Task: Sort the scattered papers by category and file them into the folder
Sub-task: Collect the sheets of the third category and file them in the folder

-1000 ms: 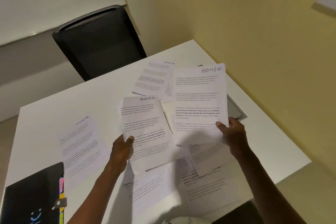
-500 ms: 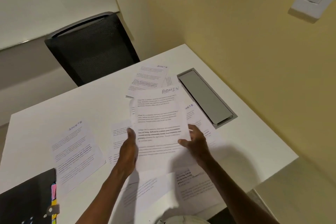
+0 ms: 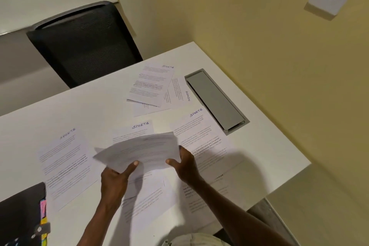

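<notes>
The left hand (image 3: 114,180) and the right hand (image 3: 184,167) hold a small stack of sheets (image 3: 139,151) between them, lifted just above the desk (image 3: 95,112) at its near middle. The left thumb presses on top of the stack's near edge with the fingers under it; the right hand pinches the right near corner, thumb on top. Held at both ends like this, the sheets can be squared together, which I judge to be the reason for the two-handed hold (the stack is motion-blurred, so its heading cannot be read).

The stack's long axis runs left to right, tilted so its right end lies slightly farther than its left; the sheets bow a little, sagging toward the left.

Loose pages lie flat around it, headings toward the far side: one marked SPORTS (image 3: 65,162) to the left, another SPORTS page (image 3: 137,129) just beyond the stack and partly under it, a third (image 3: 201,132) to the right. Farther off, a SPORTS page (image 3: 152,84) overlaps a page marked ADMIN (image 3: 180,91) turned sideways. The black folder (image 3: 20,215) waits at the near left corner, coloured tabs at its edge.
</notes>
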{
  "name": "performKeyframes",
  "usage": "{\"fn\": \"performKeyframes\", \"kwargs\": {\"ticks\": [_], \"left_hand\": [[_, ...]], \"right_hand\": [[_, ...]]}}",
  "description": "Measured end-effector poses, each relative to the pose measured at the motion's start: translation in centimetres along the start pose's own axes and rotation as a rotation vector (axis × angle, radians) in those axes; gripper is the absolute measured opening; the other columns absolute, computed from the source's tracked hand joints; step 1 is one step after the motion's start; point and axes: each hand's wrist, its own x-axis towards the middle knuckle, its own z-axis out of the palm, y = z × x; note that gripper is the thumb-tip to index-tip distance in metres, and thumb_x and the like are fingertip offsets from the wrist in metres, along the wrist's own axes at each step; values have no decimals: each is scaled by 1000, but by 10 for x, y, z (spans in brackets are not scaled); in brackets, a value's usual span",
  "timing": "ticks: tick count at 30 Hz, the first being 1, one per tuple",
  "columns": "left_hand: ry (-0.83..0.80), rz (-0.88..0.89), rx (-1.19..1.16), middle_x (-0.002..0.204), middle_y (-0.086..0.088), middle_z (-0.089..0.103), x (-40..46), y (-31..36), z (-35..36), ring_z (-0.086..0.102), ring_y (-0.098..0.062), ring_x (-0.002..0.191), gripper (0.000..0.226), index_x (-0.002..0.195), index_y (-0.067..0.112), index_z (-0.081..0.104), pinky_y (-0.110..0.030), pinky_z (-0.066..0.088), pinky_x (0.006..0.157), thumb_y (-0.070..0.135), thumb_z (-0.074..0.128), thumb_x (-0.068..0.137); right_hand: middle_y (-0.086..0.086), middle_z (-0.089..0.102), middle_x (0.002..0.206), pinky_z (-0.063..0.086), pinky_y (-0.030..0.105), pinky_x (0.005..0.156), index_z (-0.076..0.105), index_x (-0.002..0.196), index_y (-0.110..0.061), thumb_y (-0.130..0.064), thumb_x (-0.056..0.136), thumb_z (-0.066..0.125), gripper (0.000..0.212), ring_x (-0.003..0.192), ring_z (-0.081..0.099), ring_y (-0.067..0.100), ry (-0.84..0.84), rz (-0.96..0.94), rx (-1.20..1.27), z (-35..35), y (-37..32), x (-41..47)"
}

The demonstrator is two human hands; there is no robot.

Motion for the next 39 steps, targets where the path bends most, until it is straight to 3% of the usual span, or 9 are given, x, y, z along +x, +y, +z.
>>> {"fn": "performKeyframes", "kwargs": {"ticks": [7,9,11,14,19,29,33,37,39], "left_hand": [[62,-28,63,108,-7,67,6,-15,-7,64,-28,103,49,122,5,63,-41,50,95,26,80,81],[80,-1,53,112,-7,66,11,-11,-17,63,-27,104,53,127,6,61,-44,50,97,27,80,82],[89,18,17,113,-4,67,17,-10,-31,63,-27,103,54,127,12,61,-41,50,93,32,81,81],[115,37,-41,113,-4,68,23,-11,-53,63,-24,105,51,127,11,62,-36,47,91,31,79,83],[190,10,-177,127,-4,61,23,-15,-74,58,-23,116,49,136,9,55,-39,43,103,10,70,89],[177,-10,-250,136,1,59,11,-22,-88,56,-24,125,60,143,22,47,-48,43,106,12,70,88],[179,0,-241,128,-4,64,5,-22,-86,61,-34,118,62,139,13,52,-59,43,102,23,75,82],[192,-28,-229,121,-12,68,-1,-22,-84,68,-30,105,61,135,6,54,-49,52,94,25,76,81],[175,-42,-262,123,1,68,-5,-23,-83,68,-15,106,52,137,14,55,-38,55,92,15,71,88]], "right_hand": [[7,65,108,51,32,84,60,112,-10,-13,77,68,36,99,59,21,-58,-5,-192,5,12,6],[11,60,115,44,30,93,58,120,-6,-8,78,71,44,110,53,23,80,37,-319,-15,26,14],[17,59,114,42,30,88,57,121,-1,-8,77,77,49,110,52,30,285,106,-453,-46,41,19],[22,53,118,45,33,79,50,123,0,-29,76,81,64,106,50,33,423,334,-690,-99,56,23],[21,46,125,46,45,89,43,128,-1,-50,69,83,86,116,46,36,277,568,-849,-143,78,27],[18,54,126,43,42,95,59,120,-5,-40,81,76,55,119,47,34,175,579,-811,-143,70,37],[20,68,105,48,34,80,64,103,2,-21,82,75,33,101,63,38,331,369,-437,-145,76,36],[17,66,106,53,36,80,61,109,2,-19,80,79,39,96,64,35,515,348,-172,-166,57,39],[18,63,118,51,36,87,57,121,3,-17,80,80,51,106,62,36,575,381,-142,-184,50,47]]}}
